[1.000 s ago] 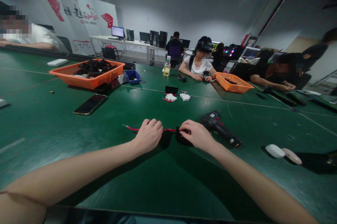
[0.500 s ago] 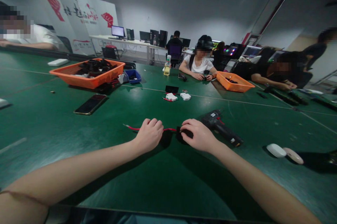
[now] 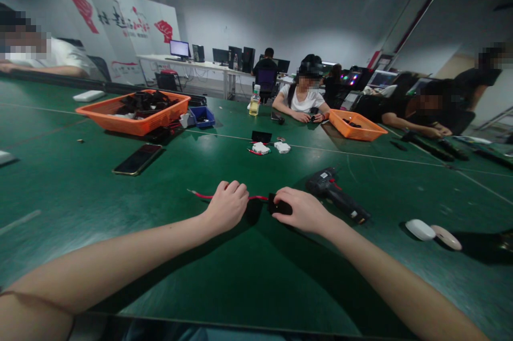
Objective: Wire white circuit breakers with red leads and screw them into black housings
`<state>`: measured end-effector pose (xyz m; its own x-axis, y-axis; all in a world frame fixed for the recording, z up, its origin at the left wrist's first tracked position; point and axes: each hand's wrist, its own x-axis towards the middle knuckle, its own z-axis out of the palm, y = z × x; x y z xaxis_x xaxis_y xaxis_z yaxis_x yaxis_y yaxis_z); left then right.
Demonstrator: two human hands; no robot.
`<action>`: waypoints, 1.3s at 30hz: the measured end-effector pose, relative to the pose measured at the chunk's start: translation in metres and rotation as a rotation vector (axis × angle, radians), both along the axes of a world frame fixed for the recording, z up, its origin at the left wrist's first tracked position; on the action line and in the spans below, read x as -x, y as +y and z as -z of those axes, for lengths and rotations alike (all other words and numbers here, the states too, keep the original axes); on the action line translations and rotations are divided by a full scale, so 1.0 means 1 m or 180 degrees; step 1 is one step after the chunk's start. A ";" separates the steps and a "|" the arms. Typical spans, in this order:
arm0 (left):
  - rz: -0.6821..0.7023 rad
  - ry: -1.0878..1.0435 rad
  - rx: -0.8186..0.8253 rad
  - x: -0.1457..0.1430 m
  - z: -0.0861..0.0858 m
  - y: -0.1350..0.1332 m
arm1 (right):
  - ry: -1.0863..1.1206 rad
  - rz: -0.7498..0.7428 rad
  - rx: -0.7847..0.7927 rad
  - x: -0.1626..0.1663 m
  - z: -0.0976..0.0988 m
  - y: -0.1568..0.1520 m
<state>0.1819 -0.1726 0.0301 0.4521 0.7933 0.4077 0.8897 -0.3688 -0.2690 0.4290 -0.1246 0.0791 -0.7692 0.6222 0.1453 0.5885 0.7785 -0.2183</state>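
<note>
A red cable point(image 3: 257, 198) with a bare, pale tip lies across the green table in front of me. My left hand point(image 3: 229, 203) is closed over the middle of that cable, its fingers curled down. The cable's right end meets a small black box-like part point(image 3: 282, 206). Around this part my right hand point(image 3: 301, 209) is closed, thumb on the near side and fingers on the far side. What the part is exactly I cannot make out. Just beyond my right hand lies a black cordless screwdriver point(image 3: 336, 194), apart from it.
A phone point(image 3: 138, 159) lies at left, before an orange basket point(image 3: 132, 123) of black parts and a blue bin point(image 3: 203, 117). White connectors point(image 3: 261, 148) lie ahead. Further off are a bottle point(image 3: 254, 101) and another orange basket point(image 3: 358, 130). White cases point(image 3: 420, 229) sit right. Other people sit around.
My right hand has shifted slightly down, and more of the black part shows between thumb and fingers. The left hand stays in place on the cable.
</note>
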 end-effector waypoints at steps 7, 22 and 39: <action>-0.0010 -0.0008 0.0023 0.000 -0.002 -0.001 | 0.0106 -0.0063 0.0026 0.000 -0.001 0.000; -0.0018 -0.0016 0.0037 -0.001 -0.001 -0.001 | 0.0004 -0.0118 0.0184 -0.004 0.000 0.005; 0.0033 -0.0065 -0.0036 0.001 0.001 0.000 | -0.1345 0.2407 -0.0156 -0.105 -0.008 0.060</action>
